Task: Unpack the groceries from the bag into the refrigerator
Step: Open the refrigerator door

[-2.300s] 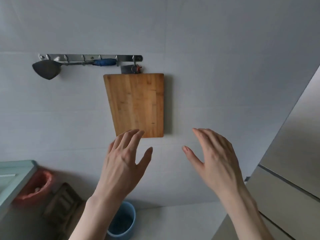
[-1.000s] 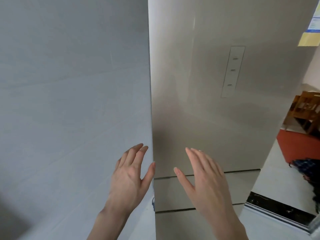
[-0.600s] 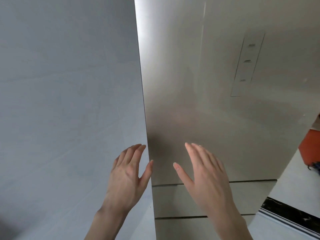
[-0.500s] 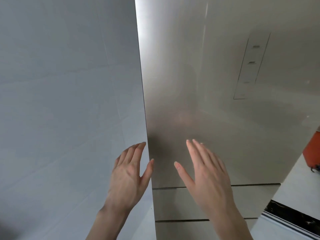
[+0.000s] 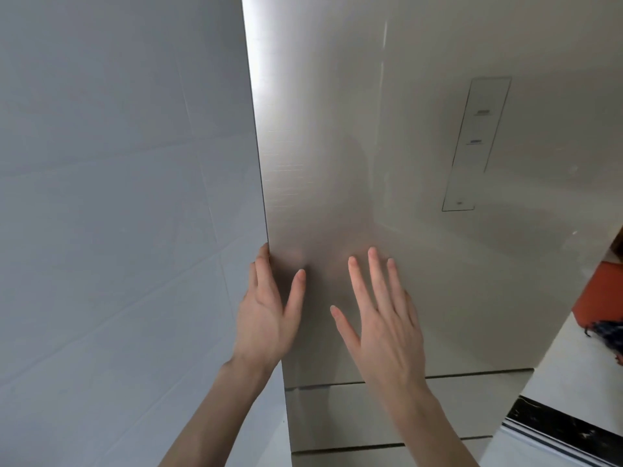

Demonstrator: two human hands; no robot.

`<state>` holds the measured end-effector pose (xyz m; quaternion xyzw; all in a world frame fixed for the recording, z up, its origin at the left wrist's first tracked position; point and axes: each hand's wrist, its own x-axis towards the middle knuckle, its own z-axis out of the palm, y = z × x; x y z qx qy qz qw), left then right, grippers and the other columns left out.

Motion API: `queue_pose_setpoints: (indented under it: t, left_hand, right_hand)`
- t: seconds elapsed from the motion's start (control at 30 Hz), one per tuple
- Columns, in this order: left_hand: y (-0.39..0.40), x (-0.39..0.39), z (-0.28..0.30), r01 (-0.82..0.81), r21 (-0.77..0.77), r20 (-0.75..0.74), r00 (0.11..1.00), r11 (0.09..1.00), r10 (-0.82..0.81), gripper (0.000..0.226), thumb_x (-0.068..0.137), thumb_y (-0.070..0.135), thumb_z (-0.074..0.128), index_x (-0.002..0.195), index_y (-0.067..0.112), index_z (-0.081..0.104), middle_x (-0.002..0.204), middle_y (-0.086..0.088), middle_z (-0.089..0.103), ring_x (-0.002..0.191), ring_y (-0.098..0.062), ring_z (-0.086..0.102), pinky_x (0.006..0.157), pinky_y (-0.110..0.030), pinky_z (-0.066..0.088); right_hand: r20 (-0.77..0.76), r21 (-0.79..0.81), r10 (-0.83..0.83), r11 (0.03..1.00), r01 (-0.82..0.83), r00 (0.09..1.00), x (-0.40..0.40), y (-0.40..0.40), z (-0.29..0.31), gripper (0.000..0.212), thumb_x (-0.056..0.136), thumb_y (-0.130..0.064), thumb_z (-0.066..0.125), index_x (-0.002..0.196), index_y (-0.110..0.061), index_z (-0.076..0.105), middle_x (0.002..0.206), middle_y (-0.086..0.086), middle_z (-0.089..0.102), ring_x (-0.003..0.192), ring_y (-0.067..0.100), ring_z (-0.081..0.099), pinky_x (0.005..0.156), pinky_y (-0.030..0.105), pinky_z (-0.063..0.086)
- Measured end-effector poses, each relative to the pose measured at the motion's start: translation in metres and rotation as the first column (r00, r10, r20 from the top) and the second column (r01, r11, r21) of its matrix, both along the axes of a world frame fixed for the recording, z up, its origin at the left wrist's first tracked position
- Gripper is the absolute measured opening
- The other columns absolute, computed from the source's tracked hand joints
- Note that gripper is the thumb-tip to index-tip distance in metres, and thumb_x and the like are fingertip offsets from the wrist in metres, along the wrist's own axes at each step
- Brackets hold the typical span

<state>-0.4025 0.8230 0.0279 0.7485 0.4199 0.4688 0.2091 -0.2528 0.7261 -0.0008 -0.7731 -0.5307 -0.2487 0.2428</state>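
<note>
Nearest in frame: your right hand (image 5: pixel 384 318), lower centre, fingers straight and fanned a little, holding nothing. It sits in front of the refrigerator door (image 5: pixel 387 163); can't tell from this angle whether the fingertips touch the steel or float just off it.

Left hand (image 5: pixel 268 308), just left of that, is the one that matters. Fingers straight, reaching round the door's left edge (image 5: pixel 261 183), between the door and the tiled wall (image 5: pixel 118 197); thumb lies flat on the front face. So the edge is already between thumb and fingers. The fingertips are hidden behind it, so whether they've hooked the edge is unclear.

Key relation: the door edge runs near vertical, top centre down to the lower centre of the frame, and your left hand is on it while the right is well inboard. The control panel (image 5: pixel 475 143) is upper right, away from both hands.

My read: the door is shut and the pull comes from the left hand, swinging the edge toward you. That assumes hinges on the right, which aren't visible. The wall is close on the left, so little room for knuckles.

Below the door, the drawer fronts (image 5: pixel 371 416) are shut too. No grocery bag in view; nothing unpacked yet as far as this shows.
</note>
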Motion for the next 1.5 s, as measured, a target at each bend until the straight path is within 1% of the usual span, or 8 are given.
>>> queue_pose_setpoints:
  t: [0.37,0.73,0.87,0.97,1.07,1.23,1.33,1.5]
  left_hand:
    - [-0.009,-0.003,0.006,0.031,-0.034,0.009,1.0,0.999,-0.03,0.07,0.093,0.051,0.069,0.147,0.022,0.035,0.127,0.003,0.053,0.092,0.0,0.044,0.083,-0.024,0.043]
    - [-0.059,-0.038,-0.001,0.142,0.027,-0.009,0.99,0.989,-0.142,0.068,0.095,0.052,0.064,0.149,0.029,0.031,0.135,0.013,0.05,0.106,-0.002,0.058,0.083,-0.03,0.054]
    - [-0.083,-0.052,0.006,0.203,0.035,-0.005,0.979,0.979,-0.203,0.054,0.096,0.051,0.063,0.138,0.028,0.039,0.125,0.016,0.057,0.105,0.01,0.058,0.073,-0.008,0.047]
    - [-0.109,-0.063,0.007,0.244,0.044,-0.01,0.97,0.969,-0.244,0.049,0.096,0.054,0.061,0.134,0.031,0.041,0.119,0.021,0.057,0.103,0.01,0.058,0.071,-0.007,0.045]
    - [-0.136,-0.072,0.006,0.309,0.056,0.002,0.951,0.949,-0.31,0.047,0.096,0.058,0.055,0.134,0.034,0.041,0.12,0.022,0.058,0.106,0.005,0.061,0.077,-0.011,0.049]
    - [-0.182,-0.088,-0.003,0.448,0.104,-0.05,0.894,0.888,-0.445,0.046,0.104,0.051,0.038,0.146,0.032,0.04,0.127,0.019,0.056,0.106,-0.005,0.064,0.081,-0.042,0.058]
    - [-0.21,-0.094,-0.006,0.526,0.144,-0.117,0.85,0.838,-0.514,0.054,0.102,0.047,0.031,0.154,0.036,0.033,0.136,0.02,0.05,0.112,-0.008,0.063,0.088,-0.039,0.056]
    - [-0.247,-0.095,-0.009,0.642,0.256,-0.204,0.767,0.722,-0.609,0.049,0.103,0.027,0.048,0.151,0.028,0.041,0.137,0.014,0.055,0.123,-0.006,0.055,0.1,-0.026,0.05]
  right_hand:
    - [-0.016,-0.02,0.023,1.0,-0.023,1.0,0.0,-0.004,-0.001,0.078,0.104,-0.063,0.037,0.165,-0.027,0.006,0.174,0.0,-0.003,0.161,0.029,0.003,0.117,0.044,0.039]
    - [-0.06,-0.01,0.015,1.0,-0.015,0.998,-0.016,-0.053,-0.001,0.076,0.103,-0.062,0.036,0.165,-0.031,0.006,0.174,-0.003,0.0,0.161,0.028,0.007,0.118,0.047,0.038]
    - [-0.13,-0.013,-0.017,1.0,0.016,0.991,-0.037,-0.083,0.004,0.076,0.102,-0.064,0.035,0.165,-0.033,0.004,0.174,-0.008,-0.003,0.161,0.025,0.006,0.121,0.045,0.032]
    - [-0.215,0.021,-0.029,0.999,0.034,0.976,-0.06,-0.11,0.014,0.075,0.101,-0.067,0.032,0.164,-0.038,0.003,0.173,-0.012,-0.004,0.16,0.022,0.007,0.122,0.042,0.027]
    - [-0.271,0.087,0.042,0.996,-0.019,0.962,-0.084,-0.135,0.029,0.073,0.102,-0.066,0.032,0.162,-0.043,-0.001,0.172,-0.016,-0.003,0.16,0.016,0.006,0.123,0.034,0.019]
    - [-0.332,0.181,0.146,0.979,-0.089,0.932,-0.129,-0.181,0.043,0.073,0.103,-0.061,0.037,0.163,-0.042,0.0,0.17,-0.025,-0.002,0.156,-0.003,0.001,0.121,0.018,0.008]
    - [-0.426,0.271,0.172,0.961,-0.056,0.888,-0.144,-0.209,0.046,0.076,0.099,-0.061,0.039,0.163,-0.04,0.002,0.169,-0.027,0.001,0.154,-0.009,0.001,0.123,0.02,0.012]
    - [-0.497,0.317,0.142,0.948,0.027,0.856,-0.148,-0.261,0.051,0.078,0.098,-0.06,0.043,0.162,-0.042,0.003,0.169,-0.025,0.011,0.155,-0.006,0.01,0.128,0.036,0.023]
